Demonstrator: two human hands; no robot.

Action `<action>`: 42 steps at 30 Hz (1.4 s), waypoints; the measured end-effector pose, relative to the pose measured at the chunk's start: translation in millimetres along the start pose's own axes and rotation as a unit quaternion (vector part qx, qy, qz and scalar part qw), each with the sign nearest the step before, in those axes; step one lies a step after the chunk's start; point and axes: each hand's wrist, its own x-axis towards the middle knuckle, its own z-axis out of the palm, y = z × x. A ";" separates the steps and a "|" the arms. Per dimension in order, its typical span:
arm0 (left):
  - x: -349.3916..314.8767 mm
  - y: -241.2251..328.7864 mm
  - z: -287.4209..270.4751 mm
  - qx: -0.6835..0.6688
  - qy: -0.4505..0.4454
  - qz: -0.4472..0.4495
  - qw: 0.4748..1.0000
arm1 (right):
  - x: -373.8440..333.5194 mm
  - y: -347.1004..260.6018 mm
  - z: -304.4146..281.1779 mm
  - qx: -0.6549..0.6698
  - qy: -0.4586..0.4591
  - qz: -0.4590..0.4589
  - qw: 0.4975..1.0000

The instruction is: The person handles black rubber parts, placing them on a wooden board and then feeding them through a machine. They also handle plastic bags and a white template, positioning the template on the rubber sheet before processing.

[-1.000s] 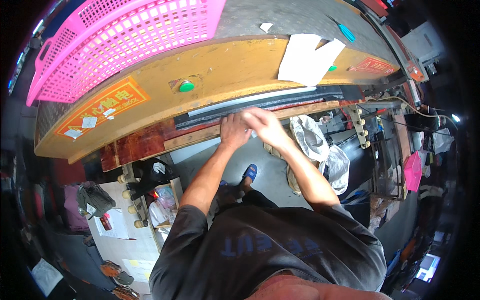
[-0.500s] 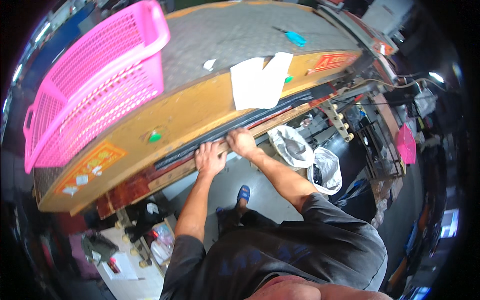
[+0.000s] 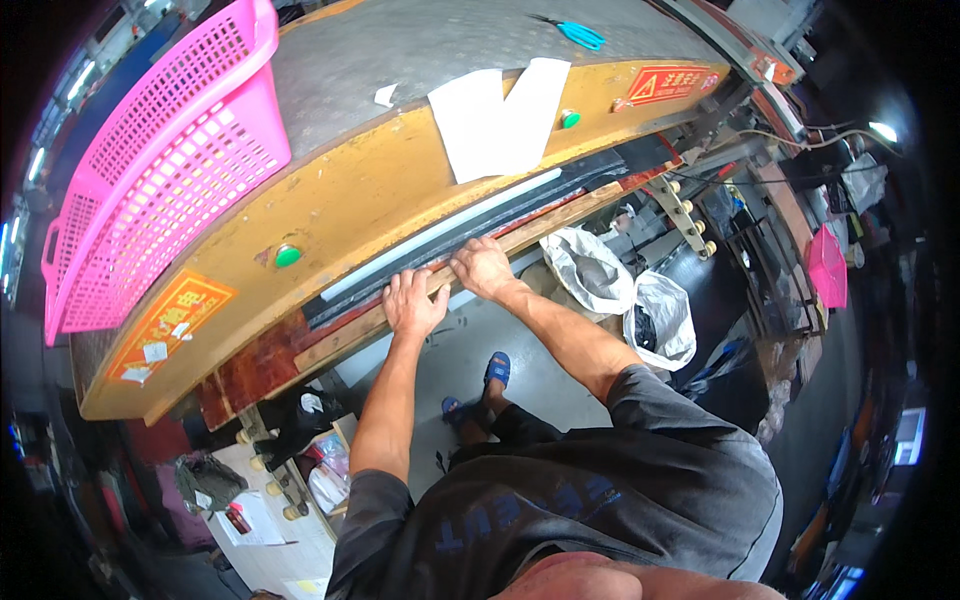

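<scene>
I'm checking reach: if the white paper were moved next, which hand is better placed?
Probably the right hand: it rests on the wooden strip, directly below the paper in the picture. The left hand, also at the strip, lies farther left and lower.

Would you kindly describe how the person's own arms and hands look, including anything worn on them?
The left hand and right hand are ungloved, with no watch or bracelet visible at either wrist. The forearms are uncovered. Short, dark grey sleeves end around the elbows, belonging to a dark shirt with blue lettering.
</scene>
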 end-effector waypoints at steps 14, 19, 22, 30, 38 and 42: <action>-45.9 28.5 4.7 0.068 0.035 0.029 0.997 | -98.7 -6.6 -57.1 0.363 0.116 0.042 0.923; -53.5 40.5 13.7 0.093 0.031 -0.120 0.988 | -207.2 52.7 -72.7 0.517 -0.196 0.121 0.824; -53.6 46.2 16.7 0.129 0.034 -0.164 0.977 | -241.1 126.6 -86.5 0.441 -0.221 0.120 0.861; -60.5 26.8 33.1 0.194 0.080 -0.135 0.968 | -276.9 325.9 -160.8 0.320 -0.109 0.379 0.862; -13.7 113.9 76.1 0.070 -0.035 -0.047 0.996 | -284.5 448.1 -233.1 0.430 0.174 0.418 0.781; 56.8 236.0 136.8 -0.076 0.043 0.152 0.985 | -225.1 566.4 -304.2 0.453 0.309 0.434 0.715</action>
